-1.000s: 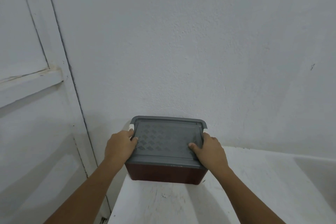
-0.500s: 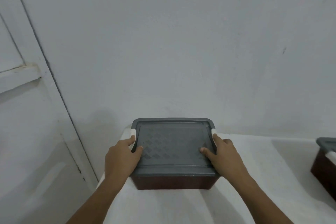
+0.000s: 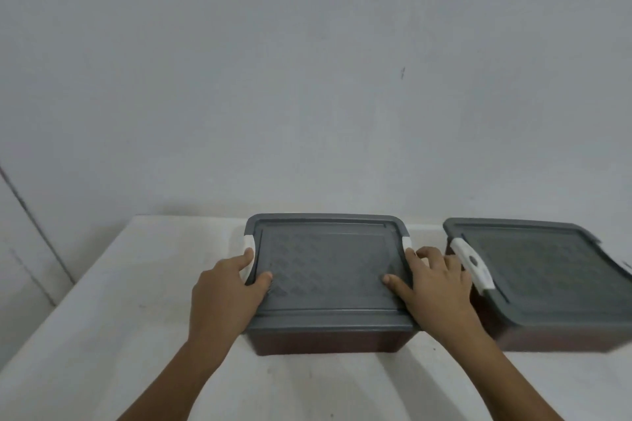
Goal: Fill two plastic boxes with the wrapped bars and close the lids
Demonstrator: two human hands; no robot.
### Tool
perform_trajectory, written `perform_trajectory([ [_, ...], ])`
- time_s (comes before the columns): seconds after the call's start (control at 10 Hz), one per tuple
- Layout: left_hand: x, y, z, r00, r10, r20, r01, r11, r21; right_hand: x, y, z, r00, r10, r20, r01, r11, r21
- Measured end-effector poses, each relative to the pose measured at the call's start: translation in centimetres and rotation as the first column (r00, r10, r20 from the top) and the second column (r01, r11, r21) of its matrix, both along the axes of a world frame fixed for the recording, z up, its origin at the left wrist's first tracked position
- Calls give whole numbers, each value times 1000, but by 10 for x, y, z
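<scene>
A dark brown plastic box with a grey patterned lid (image 3: 326, 270) stands on the white table (image 3: 102, 318), lid on. My left hand (image 3: 224, 294) grips its left side, thumb on the lid, fingers by the white latch. My right hand (image 3: 434, 287) grips the right side the same way. A second box (image 3: 554, 280) of the same kind, lid on, with a white latch (image 3: 473, 261), stands close to the right, partly cut off by the frame edge. No wrapped bars are visible; the lids hide the contents.
A plain white wall (image 3: 307, 79) rises right behind the table. At the far left is part of a white door (image 3: 20, 249). The table's left edge runs diagonally toward me.
The box in both hands has shifted right along the table, away from the door. The view has swung right, and the second box has come fully into view beside it.
</scene>
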State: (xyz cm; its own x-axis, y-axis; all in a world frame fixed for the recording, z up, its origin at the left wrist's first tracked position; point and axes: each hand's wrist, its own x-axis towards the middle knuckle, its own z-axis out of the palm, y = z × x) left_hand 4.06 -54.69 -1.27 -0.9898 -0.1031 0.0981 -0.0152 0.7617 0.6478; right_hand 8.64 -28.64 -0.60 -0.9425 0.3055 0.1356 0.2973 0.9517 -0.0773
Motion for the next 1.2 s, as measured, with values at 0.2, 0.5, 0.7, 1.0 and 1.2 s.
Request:
perform_trajectory([
  [0.2, 9, 39, 2, 1000, 3, -17, -3, 1000, -3, 11, 38, 0, 1000, -3, -8, 4, 998, 65],
  [0.5, 11, 73, 9, 1000, -4, -21, 4, 1000, -1, 10, 67, 3, 1000, -18, -7, 19, 992, 127],
  [0.7, 7, 77, 8, 999, -39, -14, 39, 999, -8, 9, 74, 0, 999, -42, -18, 44, 995, 93],
  [1.0, 16, 54, 44, 972, -157, -175, 171, 983, 70, 6, 70, 27, 965, 130, -228, -212, 899, -383],
  [1.2, 60, 50, 152, 787, -262, -559, 459, 854, 246, 35, 35, 124, 699, 302, -648, -664, 611, -431],
])
